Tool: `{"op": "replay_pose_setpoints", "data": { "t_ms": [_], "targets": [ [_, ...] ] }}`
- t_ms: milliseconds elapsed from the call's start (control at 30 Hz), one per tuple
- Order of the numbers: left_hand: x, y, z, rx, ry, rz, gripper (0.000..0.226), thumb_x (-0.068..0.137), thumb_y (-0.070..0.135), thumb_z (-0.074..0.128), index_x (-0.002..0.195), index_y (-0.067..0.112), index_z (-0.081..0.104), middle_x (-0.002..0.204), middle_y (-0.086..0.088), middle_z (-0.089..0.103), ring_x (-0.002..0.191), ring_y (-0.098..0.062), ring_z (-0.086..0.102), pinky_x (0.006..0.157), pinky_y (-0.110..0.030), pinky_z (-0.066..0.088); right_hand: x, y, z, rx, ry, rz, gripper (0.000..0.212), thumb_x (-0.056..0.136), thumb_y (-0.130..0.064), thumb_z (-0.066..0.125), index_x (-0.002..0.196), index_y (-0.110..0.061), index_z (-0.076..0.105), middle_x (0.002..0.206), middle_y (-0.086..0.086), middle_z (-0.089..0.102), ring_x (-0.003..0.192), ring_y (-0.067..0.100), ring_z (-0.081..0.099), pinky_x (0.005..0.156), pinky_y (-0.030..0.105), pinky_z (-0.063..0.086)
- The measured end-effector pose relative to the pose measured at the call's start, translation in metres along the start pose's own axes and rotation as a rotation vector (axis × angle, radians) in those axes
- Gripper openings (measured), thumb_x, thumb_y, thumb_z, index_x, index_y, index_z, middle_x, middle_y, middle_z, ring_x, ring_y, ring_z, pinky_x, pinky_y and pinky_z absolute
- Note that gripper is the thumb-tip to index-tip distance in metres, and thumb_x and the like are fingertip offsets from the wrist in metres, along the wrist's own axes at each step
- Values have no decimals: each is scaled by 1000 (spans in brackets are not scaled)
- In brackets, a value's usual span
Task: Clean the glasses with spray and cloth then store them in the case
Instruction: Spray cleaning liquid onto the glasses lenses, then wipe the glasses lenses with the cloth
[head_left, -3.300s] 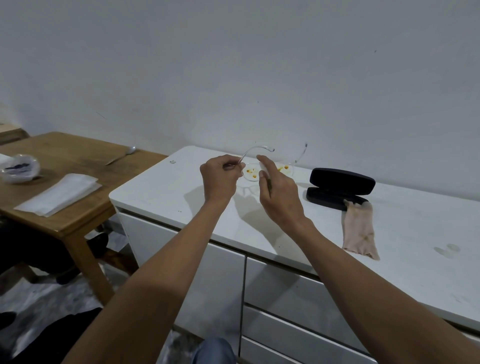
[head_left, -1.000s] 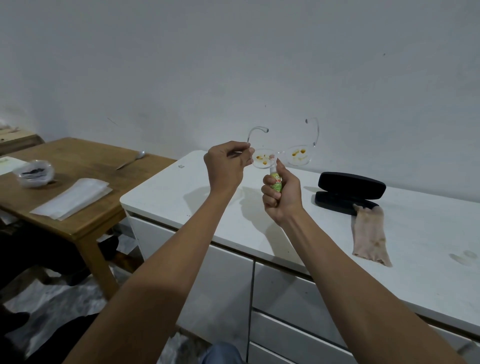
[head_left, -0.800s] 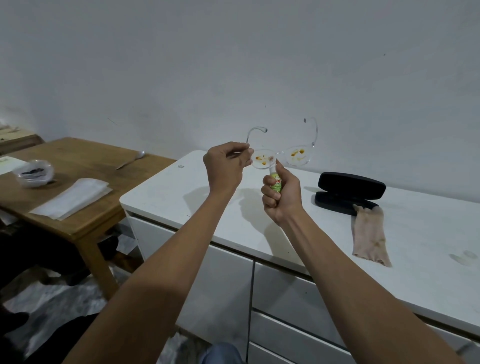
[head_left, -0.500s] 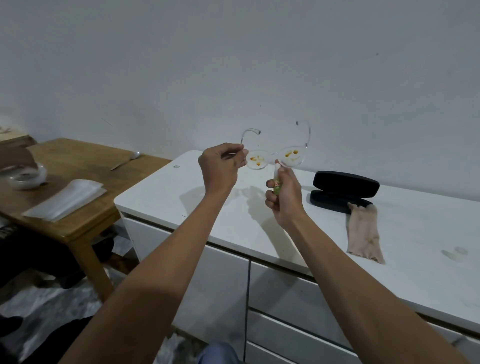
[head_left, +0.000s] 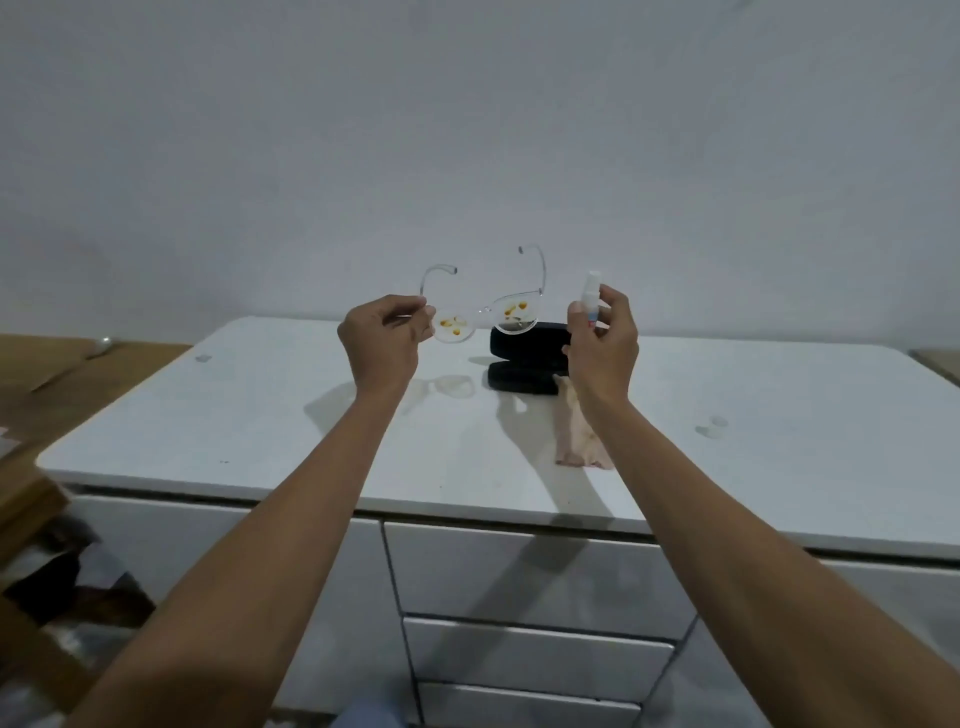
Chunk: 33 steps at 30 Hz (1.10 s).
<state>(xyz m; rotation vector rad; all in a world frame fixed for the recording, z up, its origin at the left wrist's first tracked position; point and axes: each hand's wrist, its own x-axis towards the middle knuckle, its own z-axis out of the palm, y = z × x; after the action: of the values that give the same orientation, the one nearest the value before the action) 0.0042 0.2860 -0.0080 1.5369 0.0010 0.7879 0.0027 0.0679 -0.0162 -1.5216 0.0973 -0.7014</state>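
Above white cabinet (head_left: 260, 415), glasses (head_left: 483, 319) pinched in left fingers (head_left: 415, 319), spray bottle (head_left: 591, 301) in right fingers (head_left: 615, 306)

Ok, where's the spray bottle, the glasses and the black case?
spray bottle (head_left: 590, 296): head view, its white upper part.
glasses (head_left: 515, 315): head view, the stained lens nearer the bottle.
black case (head_left: 524, 340): head view, its open lid.

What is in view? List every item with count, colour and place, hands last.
glasses: one, clear frame, orange-yellow smears on both lenses, held above the cabinet
spray bottle: one, white, in the right hand
case: one, black, open, on the cabinet top behind the hands
cloth: one, beige, beside the case
cabinet: one, white, with drawers
wooden table: one, brown, far left
left hand: pinches the glasses
right hand: grips the spray bottle
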Motion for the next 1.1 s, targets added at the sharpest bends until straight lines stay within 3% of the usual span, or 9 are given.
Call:
{"op": "replay_pose_setpoints", "data": {
  "t_ms": [100, 300, 467, 633, 700, 767, 867, 1000, 1100],
  "targets": [
    [-13, -1, 31, -17, -60, 16, 12, 82, -1, 81, 93, -3, 78, 77, -12, 74, 72, -26, 76, 71, -29, 64, 16, -3, -47, -37, 130, -19, 27, 95, -23, 67, 122, -23, 64, 96, 0, 69, 79, 16, 62, 87, 38, 56],
    [-37, 0, 86, 46, -151, 47, 9, 78, 6, 83, 86, 10, 81, 75, -7, 77, 73, -23, 77, 78, -39, 64, 30, 9, -138, -183, 335, 42, 28, 93, -17, 70, 121, -22, 69, 92, -4, 71, 88, 24, 71, 90, 45, 59],
    [-53, 1, 112, 70, -201, 39, 11, 78, 4, 79, 86, 10, 82, 77, -6, 78, 77, -24, 77, 84, -45, 63, 25, 28, -183, -311, 417, 110, 30, 95, -12, 70, 125, -16, 68, 100, 2, 72, 89, 20, 67, 92, 36, 56],
    [-53, 2, 110, 100, -196, 52, 11, 79, 4, 80, 88, 9, 82, 80, -6, 78, 78, -23, 77, 85, -44, 62, 20, 45, -195, -373, 419, 152, 29, 97, -15, 67, 126, -16, 65, 104, 3, 73, 102, 29, 70, 90, 33, 51],
    [-50, 1, 105, 96, -187, 40, 11, 78, 5, 80, 88, 9, 82, 80, -7, 79, 78, -24, 77, 84, -46, 63, 21, 45, -194, -372, 432, 166, 34, 96, -15, 67, 130, -16, 63, 118, 7, 72, 112, 31, 67, 88, 30, 46],
    [-46, 0, 100, 92, -174, 26, 10, 78, 6, 81, 87, 10, 82, 78, -7, 78, 77, -25, 77, 83, -47, 63, 21, 40, -188, -416, 505, 135, 51, 93, -13, 69, 142, -16, 55, 142, 12, 57, 131, 32, 53, 91, 30, 41],
    [-44, 0, 92, 101, -156, 16, 11, 77, 5, 81, 86, 11, 82, 77, -6, 78, 75, -25, 77, 82, -47, 63, 17, 29, -171, -523, 572, -148, 68, 85, -9, 67, 149, -16, 45, 154, 14, 40, 138, 35, 39, 100, 38, 44],
    [-40, -2, 79, 102, -142, -8, 14, 75, 6, 80, 85, 15, 82, 76, -4, 78, 75, -25, 77, 82, -47, 63, 11, 20, -137, -584, 330, -446, 53, 83, -8, 64, 136, -16, 60, 129, 9, 60, 120, 26, 52, 101, 35, 45],
    [-36, -1, 64, 68, -117, -32, 12, 75, 7, 82, 82, 16, 82, 75, -4, 78, 75, -25, 78, 82, -47, 64, 5, 13, -115, -514, -208, -276, 31, 88, -4, 67, 113, -21, 73, 98, -3, 72, 90, 9, 65, 85, 32, 54]
  ]
}}
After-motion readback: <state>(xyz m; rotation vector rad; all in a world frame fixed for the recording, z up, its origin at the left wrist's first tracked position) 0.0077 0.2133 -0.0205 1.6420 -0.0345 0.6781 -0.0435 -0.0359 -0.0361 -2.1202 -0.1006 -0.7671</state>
